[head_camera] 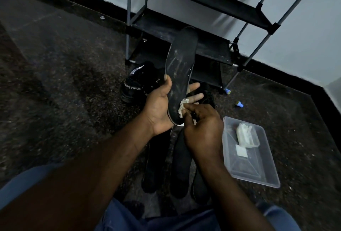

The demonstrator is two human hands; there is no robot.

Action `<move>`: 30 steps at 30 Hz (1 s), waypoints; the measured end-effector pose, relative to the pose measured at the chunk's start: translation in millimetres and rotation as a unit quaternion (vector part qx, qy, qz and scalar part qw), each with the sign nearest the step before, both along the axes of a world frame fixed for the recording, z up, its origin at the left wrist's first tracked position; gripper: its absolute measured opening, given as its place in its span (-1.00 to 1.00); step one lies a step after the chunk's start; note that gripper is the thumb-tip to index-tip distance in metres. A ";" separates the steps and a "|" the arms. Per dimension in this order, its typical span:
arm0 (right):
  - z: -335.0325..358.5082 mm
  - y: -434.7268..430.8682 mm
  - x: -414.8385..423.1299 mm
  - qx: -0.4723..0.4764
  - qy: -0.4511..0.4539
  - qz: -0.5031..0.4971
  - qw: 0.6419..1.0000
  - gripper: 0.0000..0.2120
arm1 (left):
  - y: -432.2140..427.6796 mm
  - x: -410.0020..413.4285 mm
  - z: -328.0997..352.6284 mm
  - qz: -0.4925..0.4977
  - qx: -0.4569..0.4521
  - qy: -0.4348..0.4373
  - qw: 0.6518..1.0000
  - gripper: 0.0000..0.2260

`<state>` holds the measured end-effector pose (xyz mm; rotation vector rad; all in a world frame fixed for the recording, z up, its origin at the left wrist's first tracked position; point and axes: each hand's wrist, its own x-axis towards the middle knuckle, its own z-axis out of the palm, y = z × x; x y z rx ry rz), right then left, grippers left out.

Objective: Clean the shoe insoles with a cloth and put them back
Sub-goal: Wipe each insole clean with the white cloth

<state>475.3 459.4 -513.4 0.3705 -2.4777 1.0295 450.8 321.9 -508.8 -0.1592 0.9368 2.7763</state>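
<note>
My left hand (158, 107) grips a black insole (180, 68) by its heel end, thumb on the near edge and fingers showing behind it; the insole points up and away, streaked with pale dust. My right hand (202, 129) pinches a small white cloth (182, 108) against the insole's heel. Three more black insoles (181, 158) lie on the floor under my hands. A black shoe with white "SPORT" lettering (135, 84) sits on the floor to the left, and another dark shoe (208, 92) is partly hidden behind my fingers.
A black metal shoe rack (206, 27) stands against the white wall ahead. A clear plastic tray (258, 168) on the right holds white cloth pieces (245, 134). Two small blue caps (239, 104) lie on the dark speckled floor. My knees in blue fabric fill the bottom.
</note>
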 end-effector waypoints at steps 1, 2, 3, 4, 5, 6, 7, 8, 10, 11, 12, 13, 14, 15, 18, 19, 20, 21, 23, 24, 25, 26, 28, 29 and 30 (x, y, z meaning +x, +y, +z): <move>0.6 -2.8 1.0 -0.011 -0.004 -0.006 1.000 -0.80 | 1.0 -0.5 -0.3 0.004 -0.004 0.001 1.000 -0.40; 1.9 -6.5 3.2 -0.024 -0.009 -0.011 1.000 -0.80 | 2.2 -0.9 -1.0 0.008 -0.008 0.003 1.000 -0.41; 3.2 -10.3 6.5 -0.039 -0.016 -0.013 0.999 -0.79 | 3.7 -1.2 -1.5 0.015 -0.013 0.004 1.000 -0.41; 4.4 -14.4 11.1 -0.055 -0.022 -0.007 0.998 -0.78 | 4.8 -0.9 -1.8 0.021 -0.020 0.005 1.000 -0.40; 5.5 -18.1 16.7 -0.071 -0.030 0.006 0.997 -0.78 | 5.7 -0.1 -1.8 0.023 -0.026 0.003 0.999 -0.40; 6.5 -21.0 21.8 -0.080 -0.035 0.020 0.996 -0.77 | 6.3 0.5 -1.7 0.023 -0.029 0.000 0.999 -0.39; 7.1 -22.4 25.6 -0.080 -0.032 0.032 0.996 -0.78 | 6.4 1.0 -2.2 0.023 -0.030 -0.004 0.999 -0.38; 7.5 -22.1 26.7 -0.071 -0.023 0.041 0.996 -0.78 | 6.9 1.5 -2.6 0.024 -0.031 -0.008 0.999 -0.38; 7.3 -17.2 19.7 -0.041 0.002 0.043 0.998 -0.80 | 8.3 2.2 -1.7 0.023 -0.038 -0.020 0.999 -0.38; 6.8 -14.6 13.2 -0.021 0.011 0.032 0.999 -0.82 | 9.4 2.9 -1.4 0.019 -0.045 -0.027 0.998 -0.38; 7.1 -12.4 5.8 0.001 0.017 0.017 1.000 -0.83 | 10.8 4.0 -0.5 0.012 -0.054 -0.033 0.998 -0.37; 7.7 -10.4 -1.7 0.019 0.018 0.002 1.000 -0.84 | 12.5 5.2 0.9 0.003 -0.063 -0.039 0.997 -0.36; 8.6 -9.7 -8.1 0.028 0.014 -0.009 0.999 -0.85 | 13.1 5.4 1.4 -0.007 -0.066 -0.044 0.997 -0.34; 9.6 -9.8 -12.0 0.030 0.008 -0.012 0.999 -0.84 | 12.6 5.0 1.0 -0.012 -0.066 -0.049 0.997 -0.33; 11.0 -16.9 -8.4 -0.007 -0.019 0.005 1.000 -0.82 | 8.0 2.1 0.5 0.017 -0.066 -0.045 0.997 -0.38; 11.5 -20.7 -2.5 -0.027 -0.037 0.017 0.999 -0.81 | 6.4 1.1 0.1 0.031 -0.061 -0.040 0.997 -0.40; 11.2 -23.6 3.7 -0.041 -0.046 0.032 0.998 -0.81 | 5.0 0.3 -0.5 0.040 -0.055 -0.035 0.997 -0.42; 10.3 -25.4 10.0 -0.043 -0.041 0.047 0.997 -0.81 | 4.0 0.6 -1.4 0.045 -0.048 -0.032 0.997 -0.42; 9.9 -22.9 14.4 -0.023 -0.014 0.064 0.998 -0.81 | 4.6 0.2 -3.2 0.046 -0.040 -0.033 0.998 -0.41; 9.6 -19.5 10.7 -0.010 -0.002 0.059 0.998 -0.81 | 5.9 0.4 -3.1 0.039 -0.042 -0.033 0.998 -0.40; 9.6 -16.1 4.6 0.008 0.007 0.047 0.999 -0.82 | 7.7 0.8 -2.2 0.030 -0.044 -0.035 0.998 -0.38; 10.3 -13.3 -2.3 0.026 0.013 0.031 0.999 -0.82 | 9.2 1.4 -1.6 0.020 -0.050 -0.038 0.998 -0.36; 12.4 -11.6 -14.0 0.048 0.008 0.004 0.999 -0.82 | 11.0 1.5 -1.2 0.005 -0.061 -0.047 0.997 -0.34; 12.8 -12.6 -16.0 0.051 0.002 0.000 0.999 -0.82 | 11.0 1.5 -1.3 0.002 -0.062 -0.049 0.997 -0.34; 13.1 -14.7 -15.1 0.046 -0.003 0.001 0.999 -0.82 | 10.0 1.3 -2.4 0.006 -0.062 -0.048 0.997 -0.34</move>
